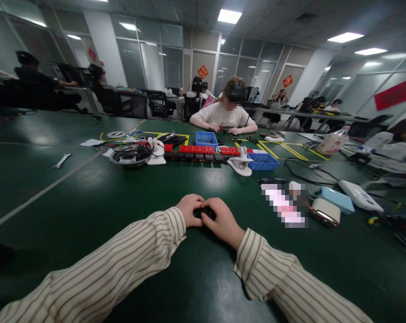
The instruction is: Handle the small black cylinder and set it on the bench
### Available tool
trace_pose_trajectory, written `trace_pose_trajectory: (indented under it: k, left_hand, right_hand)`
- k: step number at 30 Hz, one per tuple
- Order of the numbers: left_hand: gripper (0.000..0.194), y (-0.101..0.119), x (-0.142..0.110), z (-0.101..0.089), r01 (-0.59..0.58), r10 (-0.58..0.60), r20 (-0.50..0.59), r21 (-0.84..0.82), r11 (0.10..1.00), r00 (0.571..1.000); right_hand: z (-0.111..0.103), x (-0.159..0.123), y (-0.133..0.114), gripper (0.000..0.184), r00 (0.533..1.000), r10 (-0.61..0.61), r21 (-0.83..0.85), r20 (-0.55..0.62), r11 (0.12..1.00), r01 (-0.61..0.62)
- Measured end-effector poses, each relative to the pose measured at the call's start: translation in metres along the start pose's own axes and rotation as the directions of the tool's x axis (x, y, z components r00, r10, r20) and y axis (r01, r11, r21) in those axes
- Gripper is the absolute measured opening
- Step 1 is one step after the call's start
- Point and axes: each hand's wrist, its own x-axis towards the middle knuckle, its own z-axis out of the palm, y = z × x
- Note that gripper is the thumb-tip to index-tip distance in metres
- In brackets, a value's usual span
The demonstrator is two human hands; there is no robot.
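Note:
A small black object (209, 212) with a shiny top rests at the green tabletop (149, 193), between my hands; its kind is not clear. My left hand (191, 210) grips its left side, fingers curled around it. From the right, my right hand (220, 220) closes over it, with thumb and fingers pressed on its edge. The fingertips of both hands meet at the far side and cover much of the object. Both wrists lie low over the table in striped sleeves.
Beyond my hands runs a row of red and black blocks (196, 149) with blue bins (262, 161), a white clip stand (241, 162) and a metal bowl (131, 154) of cables. A wrench (62, 160) lies left. Right are a cream case (326, 211) and light-blue box (335, 199). A person sits opposite.

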Motion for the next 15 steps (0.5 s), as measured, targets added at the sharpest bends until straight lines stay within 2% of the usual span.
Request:
trace_pose_trajectory:
  k: [2,5,9,11,15]
  left_hand:
    - [0.031,-0.003,0.0,0.001,-0.019,0.019,0.006,0.012,1.0,1.0]
    - [0.041,-0.004,0.0,0.003,-0.035,0.035,0.014,0.031,0.999,0.999]
    - [0.056,0.003,-0.002,0.0,-0.032,0.031,0.006,0.05,0.998,0.999]
    - [0.052,0.009,-0.002,-0.003,-0.019,0.02,-0.005,0.062,0.998,1.0]
    - [0.028,0.013,-0.002,-0.007,-0.007,0.008,-0.021,0.072,0.997,1.0]
  right_hand:
    - [-0.001,-0.002,0.0,0.018,1.0,-0.023,0.015,0.01,1.0,0.023]
    - [-0.001,-0.004,0.0,0.026,1.0,-0.031,0.025,0.001,0.999,0.031]
    - [0.003,-0.004,0.003,0.031,0.996,0.053,0.018,-0.077,0.998,-0.052]
    - [0.005,-0.004,0.005,0.026,0.988,0.109,0.008,-0.11,0.994,-0.108]
    - [0.006,-0.001,0.005,0.012,0.983,0.143,-0.017,-0.119,0.989,-0.146]
